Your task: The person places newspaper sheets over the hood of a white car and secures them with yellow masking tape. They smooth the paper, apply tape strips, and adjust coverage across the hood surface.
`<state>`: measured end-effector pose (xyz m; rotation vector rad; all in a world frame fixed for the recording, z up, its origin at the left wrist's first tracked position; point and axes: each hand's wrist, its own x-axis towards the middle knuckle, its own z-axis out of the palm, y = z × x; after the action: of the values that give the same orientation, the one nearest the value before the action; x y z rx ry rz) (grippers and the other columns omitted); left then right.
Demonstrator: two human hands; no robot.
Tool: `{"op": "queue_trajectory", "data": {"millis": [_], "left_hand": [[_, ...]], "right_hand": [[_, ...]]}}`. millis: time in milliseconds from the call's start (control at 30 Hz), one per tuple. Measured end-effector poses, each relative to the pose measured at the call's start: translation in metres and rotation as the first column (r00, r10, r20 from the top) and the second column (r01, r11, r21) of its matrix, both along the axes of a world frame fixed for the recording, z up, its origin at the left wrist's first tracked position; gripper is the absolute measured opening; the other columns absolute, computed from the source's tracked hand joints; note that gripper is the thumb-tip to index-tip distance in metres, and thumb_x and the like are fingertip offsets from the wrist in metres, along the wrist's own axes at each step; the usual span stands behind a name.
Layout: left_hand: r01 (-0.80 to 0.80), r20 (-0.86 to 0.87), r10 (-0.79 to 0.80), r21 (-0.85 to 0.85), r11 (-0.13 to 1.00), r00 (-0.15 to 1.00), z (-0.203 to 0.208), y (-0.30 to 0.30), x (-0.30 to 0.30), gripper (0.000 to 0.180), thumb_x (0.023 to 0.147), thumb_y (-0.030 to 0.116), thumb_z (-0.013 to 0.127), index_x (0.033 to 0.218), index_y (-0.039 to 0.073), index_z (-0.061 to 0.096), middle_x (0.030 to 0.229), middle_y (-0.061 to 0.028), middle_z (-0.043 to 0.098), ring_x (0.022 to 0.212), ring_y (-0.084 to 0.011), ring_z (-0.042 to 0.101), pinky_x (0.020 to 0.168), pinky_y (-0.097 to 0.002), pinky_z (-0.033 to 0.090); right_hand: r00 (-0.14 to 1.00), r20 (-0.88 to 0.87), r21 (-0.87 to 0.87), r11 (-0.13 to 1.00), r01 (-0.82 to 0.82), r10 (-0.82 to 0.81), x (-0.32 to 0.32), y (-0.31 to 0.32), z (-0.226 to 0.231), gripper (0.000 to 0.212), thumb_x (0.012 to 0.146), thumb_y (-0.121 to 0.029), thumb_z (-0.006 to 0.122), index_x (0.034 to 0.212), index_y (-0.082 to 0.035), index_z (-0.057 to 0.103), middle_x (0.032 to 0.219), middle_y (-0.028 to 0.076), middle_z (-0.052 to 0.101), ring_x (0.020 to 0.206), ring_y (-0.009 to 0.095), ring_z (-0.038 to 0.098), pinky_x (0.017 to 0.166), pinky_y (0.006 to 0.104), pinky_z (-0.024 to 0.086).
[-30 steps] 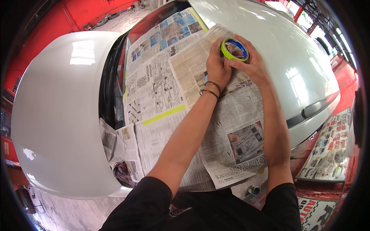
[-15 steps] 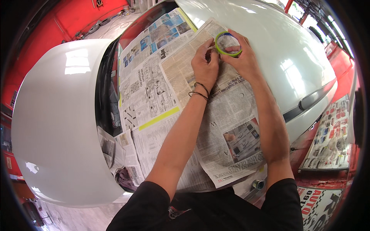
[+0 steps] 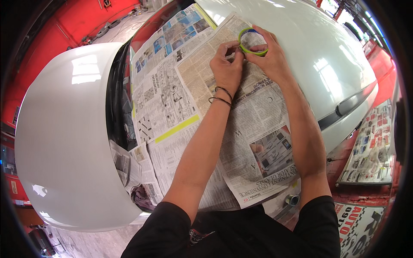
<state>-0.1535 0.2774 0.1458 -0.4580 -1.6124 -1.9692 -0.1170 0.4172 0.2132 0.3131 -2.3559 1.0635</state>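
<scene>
My right hand point(image 3: 271, 58) grips a roll of yellow-green masking tape point(image 3: 241, 48), its fingers around the ring and some reaching inside it. Close beside the roll, my left hand point(image 3: 228, 64) is pinched, with thumb and fingertips at the roll's left edge; it seems to hold the tape's end, though the fingers partly hide it. Below both hands lie newspaper sheets point(image 3: 258, 112) spread over the car's windshield area. A yellow-green tape strip point(image 3: 177, 128) joins two sheets, and another strip point(image 3: 205, 16) runs along the far edge of the paper.
The car's white hood point(image 3: 64, 129) fills the left side and its white roof point(image 3: 301, 47) the upper right. A second tape roll point(image 3: 291, 200) rests near my right elbow. Printed panels point(image 3: 368, 146) lie at the right. Crumpled newspaper point(image 3: 127, 165) sits by the hood's edge.
Both hands have shifted slightly left, and the left fingertips have drawn closer to the tape roll. My right hand keeps its hold on the roll.
</scene>
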Motion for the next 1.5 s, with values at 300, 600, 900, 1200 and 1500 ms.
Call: {"op": "queue_trajectory", "data": {"millis": [300, 600, 900, 1200, 1500], "left_hand": [[0.104, 0.04, -0.11, 0.144, 0.984, 0.993, 0.001, -0.001, 0.0, 0.025, 0.097, 0.0, 0.069, 0.121, -0.003, 0.067, 0.109, -0.0137, 0.077, 0.101, -0.0181, 0.074, 0.091, -0.032, 0.06], [0.05, -0.182, -0.04, 0.048, 0.998, 0.983, 0.001, -0.001, 0.0, 0.033, 0.103, 0.004, 0.064, 0.135, 0.004, 0.065, 0.128, -0.0094, 0.068, 0.114, -0.0172, 0.068, 0.094, -0.0302, 0.057], [0.346, -0.071, -0.339, 0.229, 0.91, 0.938, 0.007, -0.008, 0.008, 0.023, 0.105, 0.009, 0.065, 0.127, 0.005, 0.065, 0.123, -0.0072, 0.068, 0.107, -0.0156, 0.067, 0.093, -0.031, 0.055], [0.554, 0.014, -0.555, 0.035, 0.832, 0.832, 0.043, -0.046, 0.019, 0.024, 0.102, 0.008, 0.073, 0.125, -0.001, 0.07, 0.115, -0.0065, 0.073, 0.106, -0.0104, 0.067, 0.093, -0.0265, 0.055], [0.449, 0.055, -0.446, -0.071, 0.891, 0.894, 0.049, -0.05, 0.023, 0.017, 0.101, 0.007, 0.073, 0.114, -0.004, 0.074, 0.1, -0.0073, 0.077, 0.092, -0.0104, 0.071, 0.083, -0.0262, 0.057]], "right_hand": [[0.999, 0.023, -0.089, 0.995, -0.047, 0.049, -0.004, 0.001, -0.003, 0.08, 0.083, -0.014, 0.086, 0.155, -0.009, 0.052, 0.142, 0.016, 0.06, 0.108, 0.022, 0.075, 0.092, 0.0351, 0.06], [0.948, 0.192, -0.297, 0.936, -0.188, 0.252, -0.012, 0.024, -0.003, 0.051, 0.09, -0.027, 0.079, 0.13, 0.0, 0.065, 0.112, 0.009, 0.073, 0.102, 0.014, 0.068, 0.092, 0.0288, 0.054], [0.922, 0.232, -0.428, 0.884, -0.189, 0.31, -0.005, 0.013, 0.011, 0.052, 0.105, -0.046, 0.063, 0.125, 0.003, 0.062, 0.111, 0.013, 0.072, 0.095, 0.021, 0.073, 0.088, 0.0345, 0.06], [0.949, 0.2, -0.503, 0.857, -0.116, 0.246, -0.004, 0.009, 0.008, 0.063, 0.107, -0.061, 0.055, 0.123, 0.0, 0.06, 0.103, 0.013, 0.071, 0.083, 0.021, 0.074, 0.076, 0.0335, 0.062], [0.949, 0.214, -0.477, 0.872, -0.107, 0.233, -0.003, 0.009, 0.01, 0.058, 0.107, -0.058, 0.056, 0.122, -0.002, 0.059, 0.1, 0.011, 0.07, 0.079, 0.019, 0.073, 0.073, 0.032, 0.061]]}}
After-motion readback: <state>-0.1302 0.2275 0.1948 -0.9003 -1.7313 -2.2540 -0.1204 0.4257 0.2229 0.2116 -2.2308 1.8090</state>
